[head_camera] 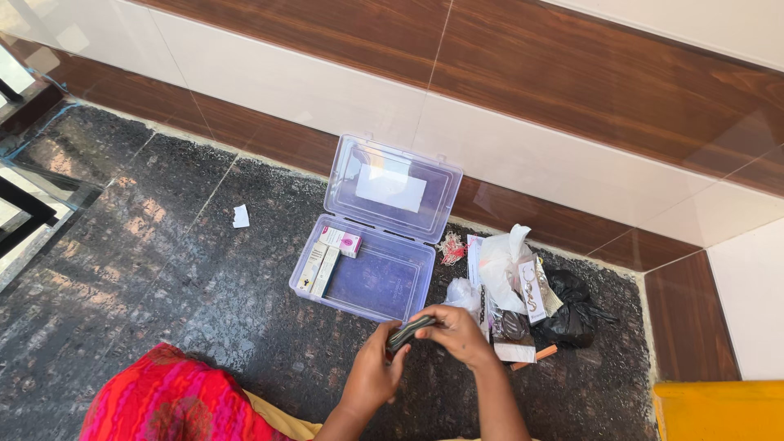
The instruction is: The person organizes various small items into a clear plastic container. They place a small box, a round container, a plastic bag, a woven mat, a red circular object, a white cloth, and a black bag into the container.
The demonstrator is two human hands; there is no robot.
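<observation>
Both hands are meeting on a dark flat pouch; left hand is gripping below it, right hand is clasping beside it; open clear plastic box is lying just beyond them.

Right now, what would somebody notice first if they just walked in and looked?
Probably the clear plastic box lying open on the dark floor, with small cartons inside at its left. Just below it, both hands, left hand and right hand, hold a small dark object. A heap of bags sits to the right.
</observation>
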